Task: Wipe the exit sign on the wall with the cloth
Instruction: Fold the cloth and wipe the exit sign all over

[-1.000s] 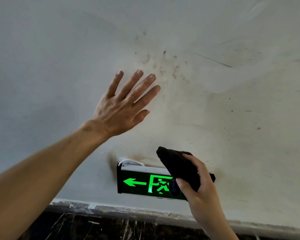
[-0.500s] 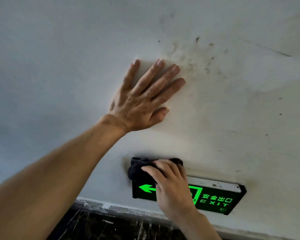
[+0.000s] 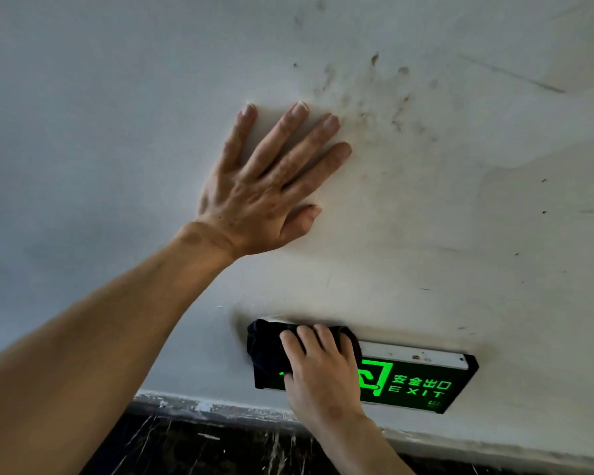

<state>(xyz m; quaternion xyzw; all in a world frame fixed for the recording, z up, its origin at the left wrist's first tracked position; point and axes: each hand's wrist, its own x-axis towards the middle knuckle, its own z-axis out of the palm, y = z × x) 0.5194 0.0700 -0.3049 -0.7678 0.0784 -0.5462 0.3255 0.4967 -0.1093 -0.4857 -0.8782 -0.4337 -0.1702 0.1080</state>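
Right hand (image 3: 323,368) presses the cloth (image 3: 266,351), apparently gripped under its fingers, on the exit sign (image 3: 422,383)'s left end; unwiped length runs rightward. Left hand (image 3: 264,186) splayed flat on wall (image 3: 460,217).

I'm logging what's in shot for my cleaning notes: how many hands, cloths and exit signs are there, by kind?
Hands: 2, the left hand flat on the wall and the right hand pressing the cloth.
Cloths: 1, a dark cloth.
Exit signs: 1, a lit green exit sign.
Total: 4
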